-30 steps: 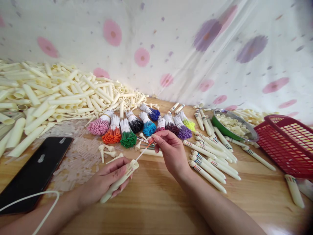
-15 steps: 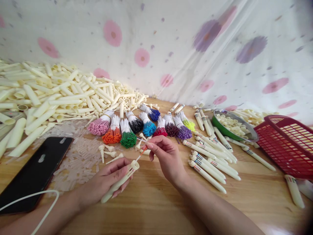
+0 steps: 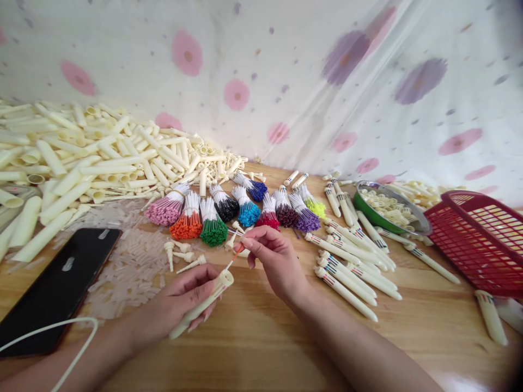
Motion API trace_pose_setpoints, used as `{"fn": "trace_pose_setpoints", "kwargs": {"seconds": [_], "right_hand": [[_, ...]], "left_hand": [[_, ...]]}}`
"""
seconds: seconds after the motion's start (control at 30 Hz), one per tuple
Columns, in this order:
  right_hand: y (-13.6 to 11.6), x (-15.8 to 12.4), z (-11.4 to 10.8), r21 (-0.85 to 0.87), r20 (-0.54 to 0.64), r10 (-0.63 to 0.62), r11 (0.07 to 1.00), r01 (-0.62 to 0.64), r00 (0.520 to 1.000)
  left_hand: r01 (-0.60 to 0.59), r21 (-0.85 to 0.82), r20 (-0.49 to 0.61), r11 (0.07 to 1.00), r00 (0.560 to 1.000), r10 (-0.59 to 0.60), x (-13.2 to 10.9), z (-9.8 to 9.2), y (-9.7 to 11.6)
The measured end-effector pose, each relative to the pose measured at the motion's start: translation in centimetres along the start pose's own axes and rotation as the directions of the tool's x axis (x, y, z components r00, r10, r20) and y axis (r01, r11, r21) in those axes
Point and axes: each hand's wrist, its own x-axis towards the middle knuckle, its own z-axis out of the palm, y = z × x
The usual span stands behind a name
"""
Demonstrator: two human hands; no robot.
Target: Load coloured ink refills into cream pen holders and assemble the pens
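My left hand point(image 3: 190, 296) is closed around a cream pen barrel point(image 3: 204, 305), tilted with its slotted open end up and to the right. Between the thumb and fingers of my right hand point(image 3: 272, 258) is a thin orange-tipped pen refill point(image 3: 237, 252). The refill's white end points down at the mouth of the barrel; I cannot tell if it is inside. Just behind my hands lie tied bundles of refills, among them orange point(image 3: 187, 223), green point(image 3: 213, 228) and purple point(image 3: 306, 219) ones. Several cream pen tops point(image 3: 186, 253) lie near my left fingers.
A heap of cream barrels point(image 3: 102, 158) fills the back left. A black phone point(image 3: 61, 288) and clear small tubes point(image 3: 126, 267) lie at left. Assembled pens point(image 3: 347, 280), a green-sided bowl point(image 3: 378, 220) of cream parts and a red basket point(image 3: 476, 239) are at right.
My right hand has shifted very slightly left with the orange refill, near the barrel's mouth. Both hands keep their grips; the view has moved a little.
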Motion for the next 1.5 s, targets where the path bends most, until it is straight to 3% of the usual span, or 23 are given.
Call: {"fn": "trace_pose_setpoints", "kwargs": {"seconds": [0.2,0.4,0.57,0.83,1.17,1.5], "right_hand": [[0.1,-0.7,0.2,-0.126,0.042,-0.128,0.983,0.133,0.991],[0.6,-0.3,0.0,-0.281,0.123,-0.069,0.954,0.102,0.99],[0.0,-0.2,-0.3,-0.253,0.213,0.068,0.967,-0.012,0.975],[-1.5,-0.4,-0.4,-0.488,0.263,0.077,0.87,0.064,0.962],[-1.3,-0.2,-0.5,-0.462,0.318,0.079,0.883,0.081,0.945],[0.1,-0.7,0.1,-0.415,0.21,0.065,0.909,0.029,0.976]], "left_hand": [[-0.163,0.03,-0.011,0.986,0.986,0.164,-0.2,0.3,1.0],[-0.211,0.121,-0.028,0.97,0.976,0.216,-0.6,0.1,1.1],[-0.223,0.157,-0.049,0.962,0.971,0.233,-0.7,-0.2,0.9],[-0.247,0.224,-0.045,0.943,0.964,0.264,-0.5,-0.4,0.1],[-0.252,0.22,-0.029,0.942,0.964,0.264,-0.6,-0.1,0.3],[-0.246,0.234,-0.054,0.941,0.963,0.265,-0.5,0.0,0.3]]}}
